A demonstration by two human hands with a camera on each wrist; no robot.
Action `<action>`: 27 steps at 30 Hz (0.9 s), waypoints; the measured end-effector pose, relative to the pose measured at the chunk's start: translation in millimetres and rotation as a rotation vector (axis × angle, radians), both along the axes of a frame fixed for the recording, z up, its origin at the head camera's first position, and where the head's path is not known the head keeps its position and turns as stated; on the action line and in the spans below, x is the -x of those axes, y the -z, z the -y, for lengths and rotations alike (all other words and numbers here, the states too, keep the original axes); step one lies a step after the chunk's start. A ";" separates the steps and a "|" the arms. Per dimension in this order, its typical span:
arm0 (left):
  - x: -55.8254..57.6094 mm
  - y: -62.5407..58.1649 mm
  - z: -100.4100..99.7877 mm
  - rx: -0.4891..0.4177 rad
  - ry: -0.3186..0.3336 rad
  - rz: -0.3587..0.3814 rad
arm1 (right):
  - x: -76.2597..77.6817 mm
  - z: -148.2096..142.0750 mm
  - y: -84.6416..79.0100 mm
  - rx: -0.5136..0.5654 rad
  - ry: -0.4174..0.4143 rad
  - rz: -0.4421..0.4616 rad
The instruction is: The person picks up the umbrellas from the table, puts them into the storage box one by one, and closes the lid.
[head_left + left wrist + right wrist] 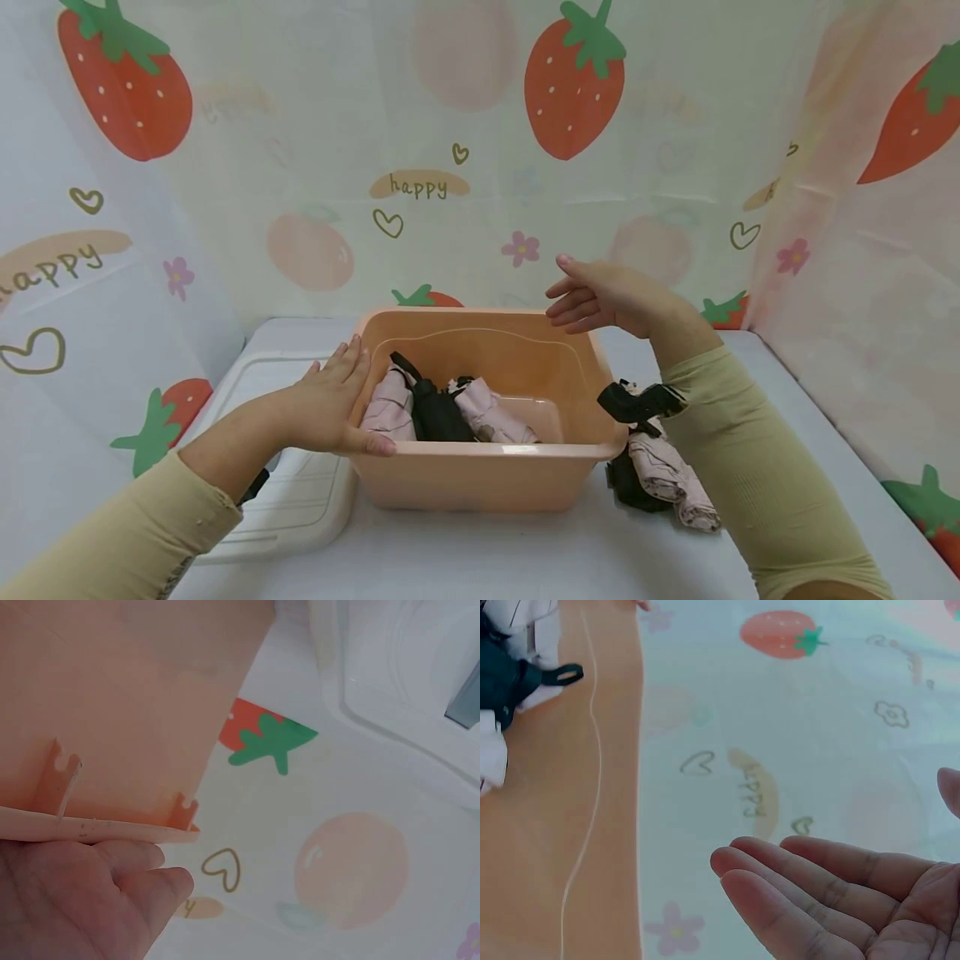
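From where I stand, the strawberry-print cloth takes up most of the view, hung behind and round the pale table. On the table sits the peach bin, upright, its mouth facing up. The white lid lies flat just beside it on the left.

The left hand is laid along the bin's left rim, fingers straight, thumb over the near corner. The right hand hangs in the air by the far right corner, fingers loose, holding nothing; the right wrist view shows a gap to the rim.

Inside, toward the left, lie a pink bundle, a black umbrella with its strap up, and a second pink roll. More rolls lie outside, right of the bin.

The step looks like steadying the bin. I'd press evenly along the rim, since leaning on one corner could twist or tip it, and push gently, with those rolls so near its right side.
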State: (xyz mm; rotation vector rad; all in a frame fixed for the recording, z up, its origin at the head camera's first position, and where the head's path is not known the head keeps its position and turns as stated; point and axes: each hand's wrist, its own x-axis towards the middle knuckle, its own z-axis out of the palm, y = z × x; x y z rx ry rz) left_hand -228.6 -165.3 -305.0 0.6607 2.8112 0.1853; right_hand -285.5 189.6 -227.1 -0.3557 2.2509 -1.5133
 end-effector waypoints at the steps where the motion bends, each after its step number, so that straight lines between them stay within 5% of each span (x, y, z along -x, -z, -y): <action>1: 0.1 0.1 0.1 0.000 0.000 0.001 | -0.5 -4.4 0.6 -0.001 0.003 -0.006; 14: 0.4 0.0 -0.1 0.001 0.004 -0.001 | -15.6 -66.7 11.6 -0.070 0.074 -0.053; 27: 1.3 0.2 0.0 0.000 0.003 -0.005 | -31.9 -127.4 48.4 -0.095 0.155 0.078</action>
